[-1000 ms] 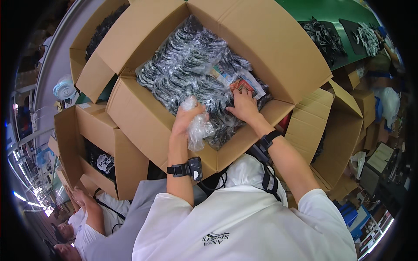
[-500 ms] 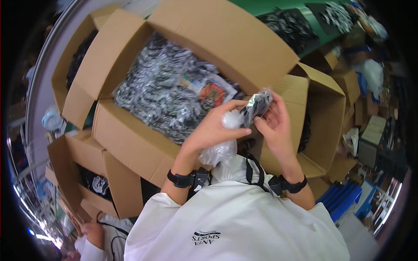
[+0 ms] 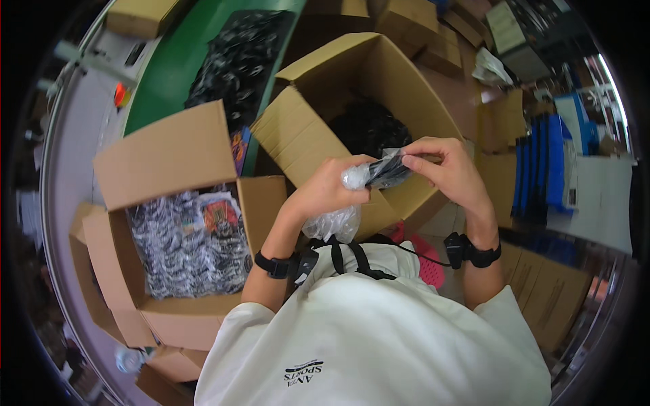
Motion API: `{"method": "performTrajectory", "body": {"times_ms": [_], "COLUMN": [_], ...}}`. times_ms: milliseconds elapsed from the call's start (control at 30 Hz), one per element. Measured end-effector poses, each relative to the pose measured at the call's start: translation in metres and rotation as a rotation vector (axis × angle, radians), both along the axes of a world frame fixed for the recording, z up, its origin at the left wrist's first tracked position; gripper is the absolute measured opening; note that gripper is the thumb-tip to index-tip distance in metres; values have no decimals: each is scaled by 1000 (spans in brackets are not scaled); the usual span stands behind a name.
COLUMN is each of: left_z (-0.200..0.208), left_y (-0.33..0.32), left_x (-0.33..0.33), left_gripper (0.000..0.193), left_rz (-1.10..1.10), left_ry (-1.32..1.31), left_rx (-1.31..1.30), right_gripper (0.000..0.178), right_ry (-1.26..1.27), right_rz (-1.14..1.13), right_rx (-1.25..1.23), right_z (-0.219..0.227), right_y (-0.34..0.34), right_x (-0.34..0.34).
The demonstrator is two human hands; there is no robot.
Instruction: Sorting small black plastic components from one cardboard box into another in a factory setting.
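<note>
In front of me, my left hand [image 3: 330,186] is closed round a wad of clear plastic bags [image 3: 335,222], which hangs below the palm. One end of a dark item in a clear plastic bag [image 3: 389,170] lies at its thumb and fingers; what the item is I cannot make out. My right hand [image 3: 452,170] pinches the other end of this bag between thumb and fingertips. Directly beyond the hands stands an open cardboard box [image 3: 423,101] with a heap of black items [image 3: 369,125] inside.
Left of me, an open carton [image 3: 196,318] is full of clear-bagged packets [image 3: 186,254]. Black items [image 3: 237,61] cover part of a green table [image 3: 162,91]. Blue bins [image 3: 556,162] stand at right, above a closed carton [image 3: 548,291]. A pink perforated object [image 3: 430,260] is below.
The view has turned right, so the carton of packets now lies at left and the box of black items ahead. Both hands still hold the bagged item, which is now more level.
</note>
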State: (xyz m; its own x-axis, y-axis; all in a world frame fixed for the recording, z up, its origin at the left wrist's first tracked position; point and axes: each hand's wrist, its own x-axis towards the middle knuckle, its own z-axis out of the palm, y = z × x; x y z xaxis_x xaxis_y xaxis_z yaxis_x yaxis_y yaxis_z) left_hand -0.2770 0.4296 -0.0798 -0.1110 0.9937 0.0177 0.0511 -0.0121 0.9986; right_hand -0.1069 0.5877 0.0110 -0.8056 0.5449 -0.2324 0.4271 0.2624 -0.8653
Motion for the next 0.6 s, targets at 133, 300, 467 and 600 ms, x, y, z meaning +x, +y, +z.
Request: {"method": "performTrajectory", "body": {"times_ms": [133,300,467,600], "left_z": [-24,-31,-56,-53], "left_y": [56,78,34,-8], "left_x": [18,28,-8,-40], "left_gripper": [46,42,38,34], "left_rz": [-165,-102,214,324], "left_ry": [-97,-184,-70,-125], "left_rx": [22,-95,-280,-245], "right_gripper": [17,17,17,18], "right_ry": [105,100,-73,-61], "right_rz": [-180,-347,-419,-396], "right_rx": [-157,-53,379,488], "right_z": [-22,-53,-78,-93], "right_y": [32,66,88,104], "right_x": [36,59,47,42]}}
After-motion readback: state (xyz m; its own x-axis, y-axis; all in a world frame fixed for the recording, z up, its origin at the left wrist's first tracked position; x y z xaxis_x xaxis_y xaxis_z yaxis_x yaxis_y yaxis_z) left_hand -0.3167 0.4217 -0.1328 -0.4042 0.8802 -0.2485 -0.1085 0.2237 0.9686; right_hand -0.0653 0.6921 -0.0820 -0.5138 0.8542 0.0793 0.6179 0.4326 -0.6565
